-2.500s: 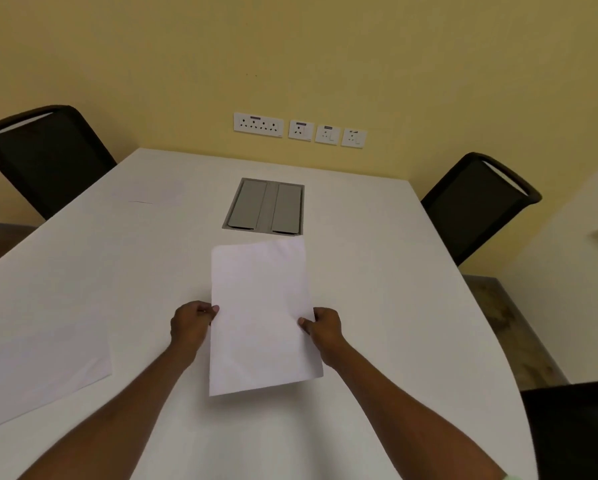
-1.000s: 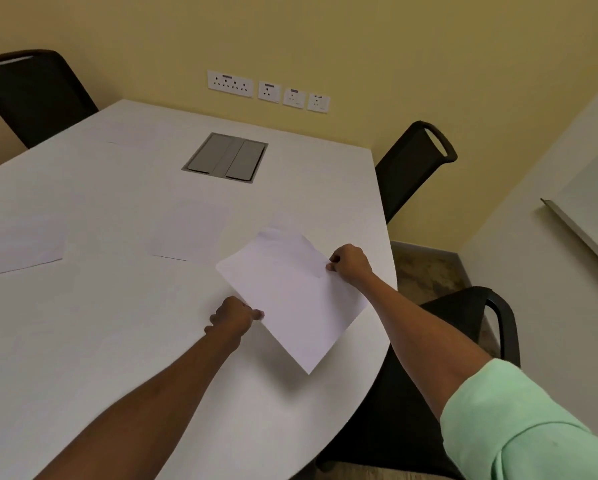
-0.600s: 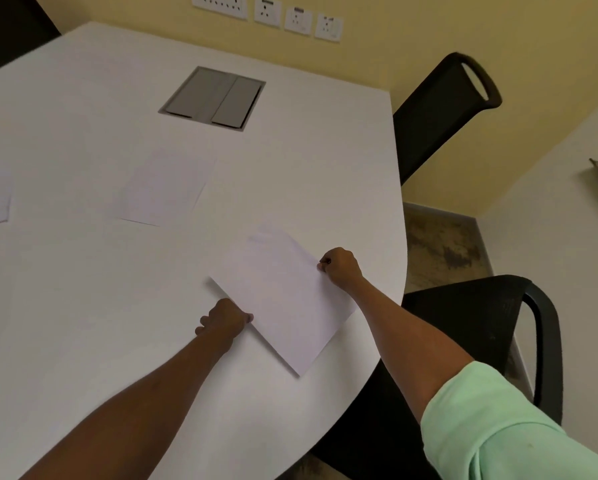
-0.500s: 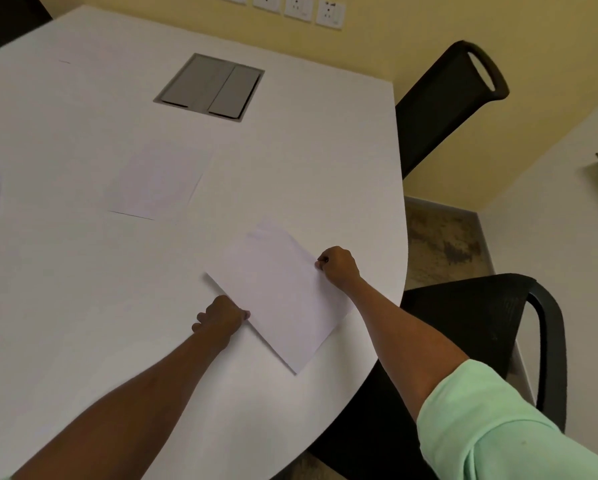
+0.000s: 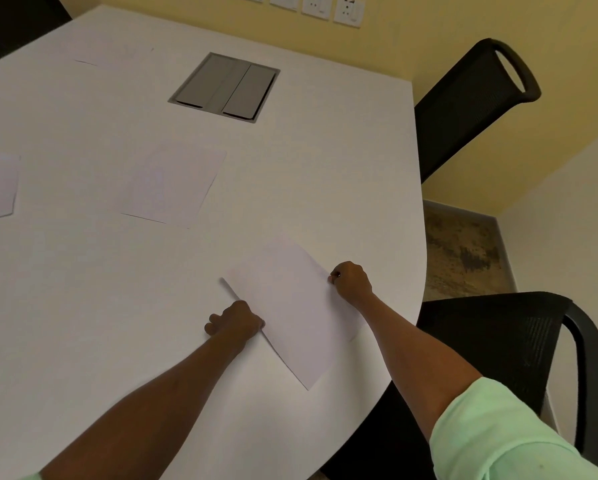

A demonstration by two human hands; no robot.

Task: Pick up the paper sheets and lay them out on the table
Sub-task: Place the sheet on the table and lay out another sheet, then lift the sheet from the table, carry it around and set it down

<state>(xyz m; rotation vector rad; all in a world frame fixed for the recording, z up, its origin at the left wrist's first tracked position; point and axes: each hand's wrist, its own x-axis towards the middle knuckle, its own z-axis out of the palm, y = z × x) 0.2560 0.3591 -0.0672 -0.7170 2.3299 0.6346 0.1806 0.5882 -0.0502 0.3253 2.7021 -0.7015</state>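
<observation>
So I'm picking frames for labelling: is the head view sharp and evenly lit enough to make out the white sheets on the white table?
Head view: soft, even light, no glare. The held sheet shows by its thin edge shadow; the flat sheet is faint against the table. Wide-angle bending curves the table edge; both hands look sharp enough.

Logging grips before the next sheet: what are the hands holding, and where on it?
One paper sheet, low over the table: left hand pinches its left long edge, right hand its right long edge.
</observation>
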